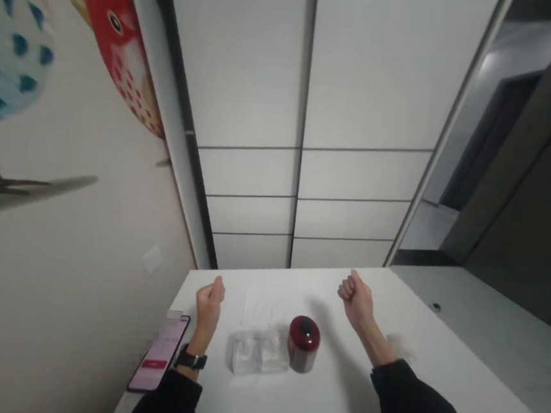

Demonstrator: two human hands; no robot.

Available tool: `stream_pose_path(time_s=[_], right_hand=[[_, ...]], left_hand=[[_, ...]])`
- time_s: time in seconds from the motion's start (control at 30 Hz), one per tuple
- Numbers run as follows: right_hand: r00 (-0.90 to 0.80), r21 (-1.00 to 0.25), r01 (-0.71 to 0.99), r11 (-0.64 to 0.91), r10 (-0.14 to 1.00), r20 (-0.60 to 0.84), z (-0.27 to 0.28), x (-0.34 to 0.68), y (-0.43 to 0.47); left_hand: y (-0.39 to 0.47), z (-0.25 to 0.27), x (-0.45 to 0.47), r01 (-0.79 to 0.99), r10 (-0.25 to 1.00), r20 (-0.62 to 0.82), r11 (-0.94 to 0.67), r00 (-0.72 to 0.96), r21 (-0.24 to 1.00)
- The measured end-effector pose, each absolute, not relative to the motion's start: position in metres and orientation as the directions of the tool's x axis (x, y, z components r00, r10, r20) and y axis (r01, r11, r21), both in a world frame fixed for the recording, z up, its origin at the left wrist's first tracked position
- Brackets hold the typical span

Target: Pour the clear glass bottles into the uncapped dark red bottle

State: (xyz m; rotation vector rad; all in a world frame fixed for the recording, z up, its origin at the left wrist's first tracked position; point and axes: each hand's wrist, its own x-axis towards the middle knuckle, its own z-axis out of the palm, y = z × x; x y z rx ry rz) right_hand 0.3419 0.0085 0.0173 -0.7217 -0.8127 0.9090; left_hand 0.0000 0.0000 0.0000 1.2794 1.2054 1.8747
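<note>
On the flat white worktop [233, 408], a clear, boxy plastic container [261, 361] and a glossy red-topped cylindrical canister [302, 350], side by side, block low sideways passage through the middle. Bare surface lies open on the near side and right of the canister.

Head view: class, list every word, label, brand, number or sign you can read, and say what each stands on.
Readable text: none.
Phone: any screen writing, including on its red bar, is too small and blurred.
Red-lidded canister: no lettering can be made out.
Table: faint marks behind the clear container, too blurred to tell whether they are writing.
</note>
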Motion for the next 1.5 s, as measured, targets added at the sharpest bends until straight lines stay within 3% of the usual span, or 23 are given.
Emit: stream_pose_path(time_s=[0.17,0.37,0.57,0.87,1.03,1.17,1.5], right_hand=[[0.348,-0.865,-0.41,0.29,0.926,0.146,-0.075,0.322,0.048],[0.225,-0.895,-0.425,0.135,0.974,0.04,-0.104,0.311,0.037],[0.118,-0.92,-0.384,0.076,0.992,0.033,-0.101,0.309,0.034],[-0.01,-0.943,-0.283,0.177,0.982,0.188,-0.094,0.304,0.034],[-0.079,-0.932,-0.285,0.225,0.963,0.256,-0.081,0.307,0.005],[-0.15,-0.937,-0.272,0.219,0.952,0.266,-0.081,0.307,-0.017],[-0.224,-0.934,-0.351,0.065,0.963,0.151,-0.088,0.295,-0.023]], left_hand=[[0.002,-0.075,-0.004,0.135,0.877,0.279,-0.245,-0.392,0.96],[-0.003,-0.09,-0.002,0.227,0.907,0.191,-0.11,-0.376,0.968],[-0.001,-0.076,0.005,0.292,0.932,0.2,-0.109,-0.303,0.95],[-0.005,-0.066,-0.001,0.309,0.965,0.257,-0.231,-0.047,0.923],[-0.04,-0.076,-0.007,0.244,0.912,0.353,-0.398,0.209,0.885],[-0.059,-0.079,-0.007,0.313,0.871,0.3,-0.431,0.39,0.846],[-0.06,-0.076,-0.004,0.357,0.879,0.221,-0.386,0.424,0.851]])
